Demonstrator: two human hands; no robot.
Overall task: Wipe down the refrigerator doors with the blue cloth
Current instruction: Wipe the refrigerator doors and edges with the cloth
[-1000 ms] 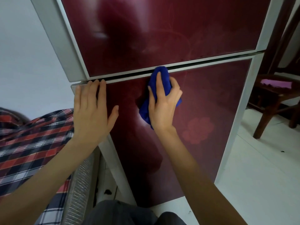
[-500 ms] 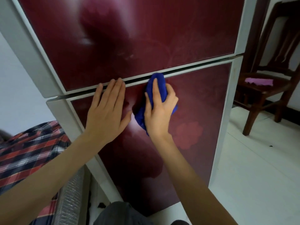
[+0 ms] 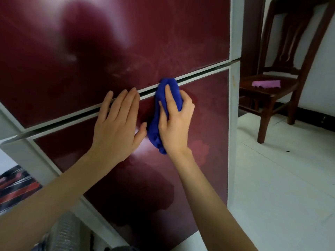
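The refrigerator fills the view, with a glossy dark red upper door (image 3: 126, 44) and lower door (image 3: 204, 127) in a pale grey frame, split by a slanted gap. A bunched blue cloth (image 3: 168, 93) is pressed on the lower door, its top edge reaching the gap. My right hand (image 3: 175, 122) grips the cloth, fingers spread over it. To its left, my left hand (image 3: 117, 127) lies flat and open on the lower door, fingertips at the gap, thumb close to the cloth.
A dark wooden chair (image 3: 282, 91) stands to the right of the refrigerator with a pink cloth (image 3: 266, 83) on its seat. White tiled floor (image 3: 281, 187) spreads at the right. Red plaid fabric (image 3: 16, 185) shows at the lower left.
Both hands have shifted rightward along the gap between the doors, the cloth moving with my right hand. The view has swung left, so the chair shows more fully.
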